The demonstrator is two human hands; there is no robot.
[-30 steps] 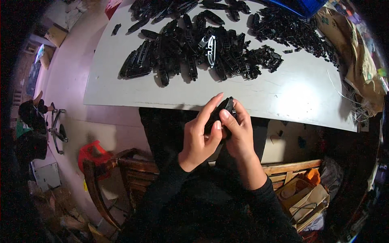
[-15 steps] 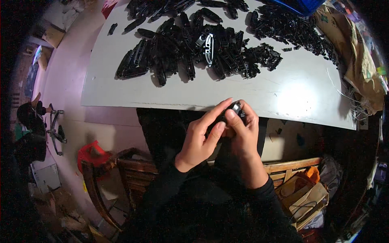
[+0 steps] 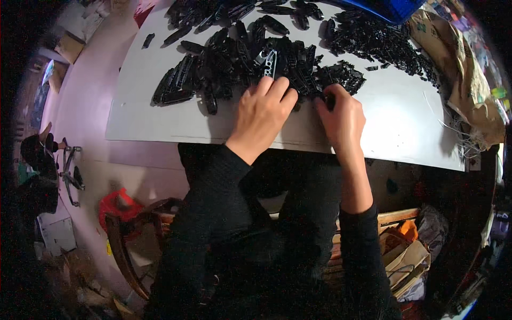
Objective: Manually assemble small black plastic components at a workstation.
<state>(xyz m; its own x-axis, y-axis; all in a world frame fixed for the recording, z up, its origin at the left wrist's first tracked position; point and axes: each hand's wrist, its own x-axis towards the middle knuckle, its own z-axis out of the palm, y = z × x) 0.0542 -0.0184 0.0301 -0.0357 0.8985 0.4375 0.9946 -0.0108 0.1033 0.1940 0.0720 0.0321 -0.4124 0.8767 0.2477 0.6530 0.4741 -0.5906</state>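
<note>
Black molded plastic parts, long and curved, lie in a heap on the white tabletop. My left hand reaches to the heap's near edge, back upward, fingers curled down so their tips are hidden. Just beyond those fingers a long part catches bright light. At the right end of the heap, beside a cluster of smaller black pieces, is my right hand. Its thumb and forefinger bend toward each other; what lies between them is too dark to make out.
Many small black pieces spread across the table's far right, near a blue container and brown wrapping. A wooden chair and red bag stand below left; a cardboard box sits at lower right.
Both hands have moved forward from over my lap to the heap and apart from each other. The dark part they held together no longer shows.
</note>
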